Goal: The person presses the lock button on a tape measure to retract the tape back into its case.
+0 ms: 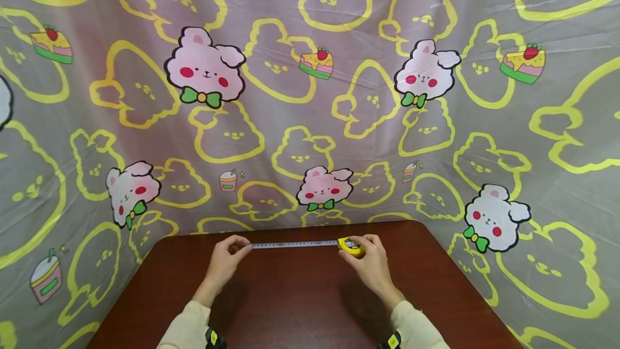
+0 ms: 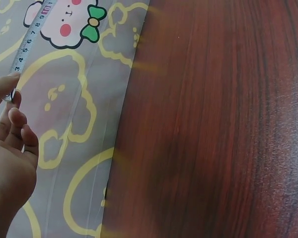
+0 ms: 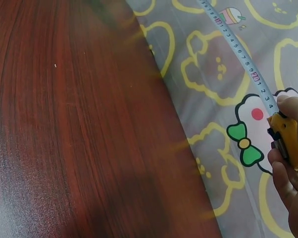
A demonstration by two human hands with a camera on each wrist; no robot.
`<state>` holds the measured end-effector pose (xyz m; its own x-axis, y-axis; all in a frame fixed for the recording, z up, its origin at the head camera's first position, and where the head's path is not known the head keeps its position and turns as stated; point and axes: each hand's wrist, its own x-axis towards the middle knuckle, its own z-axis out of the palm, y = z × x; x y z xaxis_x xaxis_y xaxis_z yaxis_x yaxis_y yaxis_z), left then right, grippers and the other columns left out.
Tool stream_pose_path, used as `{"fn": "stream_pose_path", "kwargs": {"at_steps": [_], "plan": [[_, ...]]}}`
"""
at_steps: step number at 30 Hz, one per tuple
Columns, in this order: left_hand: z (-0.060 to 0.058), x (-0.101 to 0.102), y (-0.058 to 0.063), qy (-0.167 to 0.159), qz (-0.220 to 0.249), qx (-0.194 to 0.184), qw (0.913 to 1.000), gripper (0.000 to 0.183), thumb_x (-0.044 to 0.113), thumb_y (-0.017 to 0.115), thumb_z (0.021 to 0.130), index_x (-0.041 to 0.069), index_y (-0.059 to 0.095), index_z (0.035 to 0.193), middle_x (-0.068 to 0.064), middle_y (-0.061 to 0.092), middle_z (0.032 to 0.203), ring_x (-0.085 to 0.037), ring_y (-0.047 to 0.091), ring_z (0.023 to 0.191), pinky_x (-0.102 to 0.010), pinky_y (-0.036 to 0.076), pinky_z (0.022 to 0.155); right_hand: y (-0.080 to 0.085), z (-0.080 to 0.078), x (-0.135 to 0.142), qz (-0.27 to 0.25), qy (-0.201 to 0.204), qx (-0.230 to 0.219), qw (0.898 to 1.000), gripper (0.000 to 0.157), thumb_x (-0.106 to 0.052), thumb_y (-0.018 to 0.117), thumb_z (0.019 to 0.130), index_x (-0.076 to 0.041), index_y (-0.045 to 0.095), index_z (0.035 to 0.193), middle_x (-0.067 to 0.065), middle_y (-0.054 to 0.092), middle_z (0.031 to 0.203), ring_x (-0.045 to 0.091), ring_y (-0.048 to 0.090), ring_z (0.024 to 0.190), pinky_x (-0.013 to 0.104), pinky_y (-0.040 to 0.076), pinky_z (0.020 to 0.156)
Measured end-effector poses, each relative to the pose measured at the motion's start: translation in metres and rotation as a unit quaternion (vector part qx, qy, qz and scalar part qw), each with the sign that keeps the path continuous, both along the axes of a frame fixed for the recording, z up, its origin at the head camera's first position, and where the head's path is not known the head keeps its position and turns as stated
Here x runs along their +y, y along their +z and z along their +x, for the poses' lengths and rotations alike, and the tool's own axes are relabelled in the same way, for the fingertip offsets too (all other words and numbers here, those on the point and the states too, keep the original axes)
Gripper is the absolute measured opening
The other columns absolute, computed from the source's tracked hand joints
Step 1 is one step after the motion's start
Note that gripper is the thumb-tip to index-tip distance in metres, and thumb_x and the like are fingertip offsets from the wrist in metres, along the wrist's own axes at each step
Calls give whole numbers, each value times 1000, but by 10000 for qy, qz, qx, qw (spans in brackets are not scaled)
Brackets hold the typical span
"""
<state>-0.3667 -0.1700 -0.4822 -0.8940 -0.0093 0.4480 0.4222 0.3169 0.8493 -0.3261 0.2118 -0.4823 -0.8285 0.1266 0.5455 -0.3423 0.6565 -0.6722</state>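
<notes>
A yellow tape measure [image 1: 352, 248] sits in my right hand [image 1: 373, 265], gripped between thumb and fingers. Its pale metal blade [image 1: 295, 244] is drawn out straight to the left, above the far part of the table. At the other end, my left hand [image 1: 225, 263] pinches the blade's tip between thumb and forefinger; the remaining fingers are loosely bent. The right wrist view shows the yellow case [image 3: 288, 139] with the blade [image 3: 243, 59] leaving it just past the 24 mark. Low numbers on the blade [image 2: 27, 44] appear beside the thumb in the left wrist view.
A dark red-brown wooden table [image 1: 290, 295] with rounded far corners lies under both hands. Behind it and along both sides hangs a grey curtain [image 1: 286, 112] printed with yellow outlines, rabbits, cakes and cups. Dark devices [image 1: 215, 338] are strapped at both wrists.
</notes>
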Motion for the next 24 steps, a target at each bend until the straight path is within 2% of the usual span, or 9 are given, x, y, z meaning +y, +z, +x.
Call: {"fn": "stream_pose_path", "kwargs": {"at_steps": [13,24], "plan": [[4,6,-1,-65,-26,-126,9999,8,11,81,91,8,74,95,-5,68,89,-19,57,76,-28,46,68,0,1,-7,115,67,285,9995,42,-31,93,80,-12,78,114,7,54,112,28,59,97,40,57,84],[1,10,-4,-17,78,93,9999,8,7,82,90,8,74,94,-4,69,87,-17,58,73,-28,46,66,-2,-1,-7,203,-42,580,9981,43,-29,94,78,-12,78,113,10,56,112,30,61,95,42,58,79]]}}
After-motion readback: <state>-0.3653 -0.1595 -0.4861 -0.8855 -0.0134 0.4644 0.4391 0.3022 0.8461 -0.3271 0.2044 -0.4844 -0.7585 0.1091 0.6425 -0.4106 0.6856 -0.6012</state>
